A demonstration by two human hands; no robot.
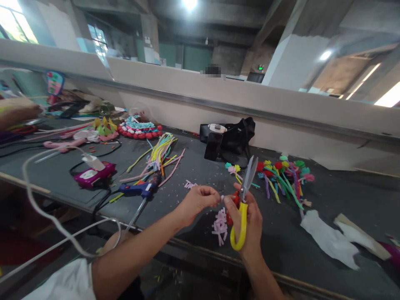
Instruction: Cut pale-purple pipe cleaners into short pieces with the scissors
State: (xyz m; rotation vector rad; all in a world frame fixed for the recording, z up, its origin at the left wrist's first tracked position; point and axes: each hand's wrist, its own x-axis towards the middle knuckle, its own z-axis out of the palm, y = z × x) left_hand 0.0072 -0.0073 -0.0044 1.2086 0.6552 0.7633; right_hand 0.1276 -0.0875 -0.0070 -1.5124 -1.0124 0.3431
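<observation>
Plainly, scissors are held on the right, and a pink scrap sits between the hands

Here, above the dark table (281,233), the scissors (243,212) are gripped in the right hand (253,216), with their yellow handle against the palm and their blades pointed up and away, slightly parted. Something red (229,218) is partly hidden by the same hand; whether it belongs to the scissors cannot be told. A tiny pink scrap (222,198) is seen between the right thumb and the fingertips of the left hand (200,203), which are drawn close together; whether it is pinched by the left hand cannot be told. Below the gap between the hands, a heap of pale pink strips (220,225) is left untouched on the table, and a smaller heap (190,184) is placed beyond the left hand.

On the purple box (108,171), a pale label (90,174) is carried, too blurred to be read. Small marks on the blue glue gun (137,189) cannot be made out. A green sign (260,67) is lit in the background, its symbol too small to be deciphered.
</observation>
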